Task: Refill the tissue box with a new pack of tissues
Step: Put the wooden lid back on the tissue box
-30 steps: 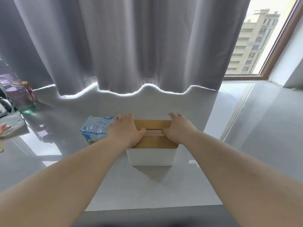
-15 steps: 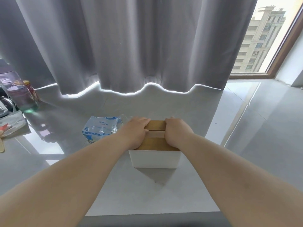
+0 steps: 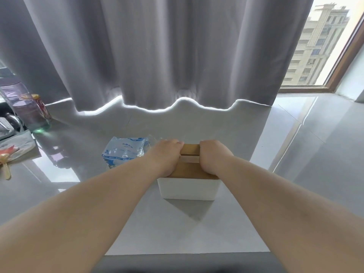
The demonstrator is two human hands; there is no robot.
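Note:
A white tissue box [image 3: 187, 189] with a wooden lid [image 3: 190, 170] stands on the grey table, in the middle of the view. My left hand [image 3: 166, 156] lies on the lid's left half, fingers curled over its far edge. On the right half rests my right hand [image 3: 213, 157], curled the same way. Between the two hands the slot in the lid shows. A crumpled blue and clear plastic tissue pack [image 3: 125, 151] lies just left of the box, touching my left hand's side. What the box holds is hidden.
A grey curtain [image 3: 167, 52] hangs behind the table. At the far left stand a purple-tinted bottle [image 3: 29, 111], a small jar, and a plate with a wooden utensil [image 3: 7, 172]. A window is at the right. The table's front edge [image 3: 187, 253] is near me.
Both hands slid inward along the lid toward each other and curled their fingers over its far edge. The box stays on the table.

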